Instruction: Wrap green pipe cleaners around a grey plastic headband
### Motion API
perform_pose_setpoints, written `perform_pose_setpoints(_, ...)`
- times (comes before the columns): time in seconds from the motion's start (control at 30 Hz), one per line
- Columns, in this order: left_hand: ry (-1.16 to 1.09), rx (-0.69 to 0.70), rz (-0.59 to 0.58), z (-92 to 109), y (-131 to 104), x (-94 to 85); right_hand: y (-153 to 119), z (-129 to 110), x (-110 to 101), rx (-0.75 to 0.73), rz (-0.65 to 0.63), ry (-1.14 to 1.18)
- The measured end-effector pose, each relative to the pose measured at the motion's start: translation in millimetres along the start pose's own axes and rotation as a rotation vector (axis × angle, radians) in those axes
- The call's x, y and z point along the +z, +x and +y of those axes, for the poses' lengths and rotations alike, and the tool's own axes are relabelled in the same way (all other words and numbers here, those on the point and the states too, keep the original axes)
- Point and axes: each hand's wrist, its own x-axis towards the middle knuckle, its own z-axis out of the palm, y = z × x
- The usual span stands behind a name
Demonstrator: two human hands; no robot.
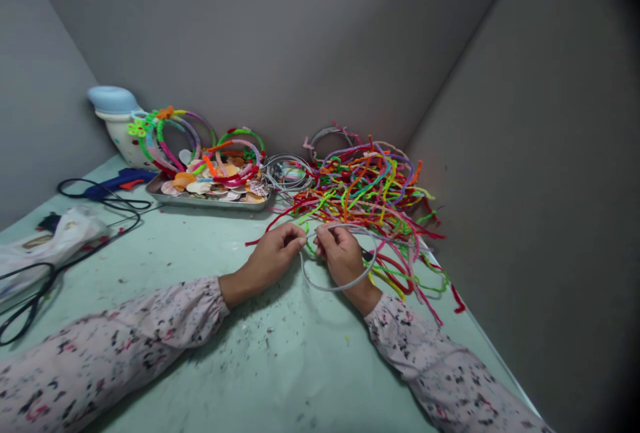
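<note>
A grey wire ring (334,289) is held up between my two hands above the table. My left hand (275,254) pinches the ring's left side with thumb and fingertips. My right hand (343,256) has its fingers closed near the ring's upper left part, and the loop passes around and in front of that wrist. Between the fingertips shows a thin green pipe cleaner (309,244); whether the fingers grip it or it lies behind them I cannot tell. Right behind the hands spreads a tangled heap of coloured pipe cleaners (370,183).
A metal tray (210,202) holds shells and pipe-cleaner-wrapped hoops. Coiled grey wire rings (287,173) lie beside it. At left are a blue-lidded container (114,103), a blue-handled tool (117,183), a black cable (75,261) and a plastic bag (55,246). Walls border the table.
</note>
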Motion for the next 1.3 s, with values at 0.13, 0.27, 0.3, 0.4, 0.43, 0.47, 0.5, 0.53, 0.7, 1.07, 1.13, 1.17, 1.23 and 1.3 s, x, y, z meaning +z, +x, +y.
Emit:
perform_pose_setpoints(0.13, -0.039, -0.009, 0.029, -2, 1, 0.0, 1, 0, -2, 0.001, -0.013, -0.001)
perform_pose_setpoints(0.27, -0.025, -0.016, 0.011, -3, 1, -0.3, 1, 1, -2, 0.012, -0.006, -0.013)
perform_pose_setpoints(0.3, -0.016, -0.024, 0.002, -3, 1, -0.4, 0, 1, -2, 0.017, -0.008, -0.016)
perform_pose_setpoints(0.4, 0.005, -0.035, -0.011, -3, 1, -0.6, 0, 1, -1, 0.035, -0.007, -0.010)
perform_pose_setpoints(0.43, 0.009, -0.032, -0.011, -2, 1, -0.6, 0, 1, -1, 0.041, -0.005, -0.004)
perform_pose_setpoints(0.47, 0.012, -0.028, -0.009, -2, 0, -0.6, 0, 0, -1, 0.046, -0.004, 0.005)
perform_pose_setpoints(0.5, 0.015, -0.024, -0.008, -1, 0, -0.6, 0, 0, 0, 0.051, -0.006, 0.014)
perform_pose_setpoints(0.53, 0.018, -0.021, -0.008, 0, 0, -0.5, -1, -1, 0, 0.055, -0.013, 0.024)
perform_pose_setpoints(0.7, 0.012, -0.028, -0.032, 4, 0, 0.0, -2, -5, 0, 0.070, -0.046, 0.067)
perform_pose_setpoints(1.07, -0.217, -0.141, -0.144, -7, 3, -1.7, 1, 1, -2, 0.025, -0.005, 0.007)
perform_pose_setpoints(1.13, -0.225, -0.144, -0.140, -6, 3, -2.3, 1, 1, -2, 0.024, -0.007, 0.009)
perform_pose_setpoints(1.17, -0.231, -0.146, -0.136, -6, 3, -2.4, 0, 0, -2, 0.026, -0.010, 0.010)
perform_pose_setpoints(1.23, -0.239, -0.151, -0.131, -6, 4, -2.2, 0, -2, -2, 0.035, -0.017, 0.020)
perform_pose_setpoints(1.3, -0.240, -0.156, -0.128, -8, 4, -1.8, -1, -4, -1, 0.043, -0.021, 0.042)
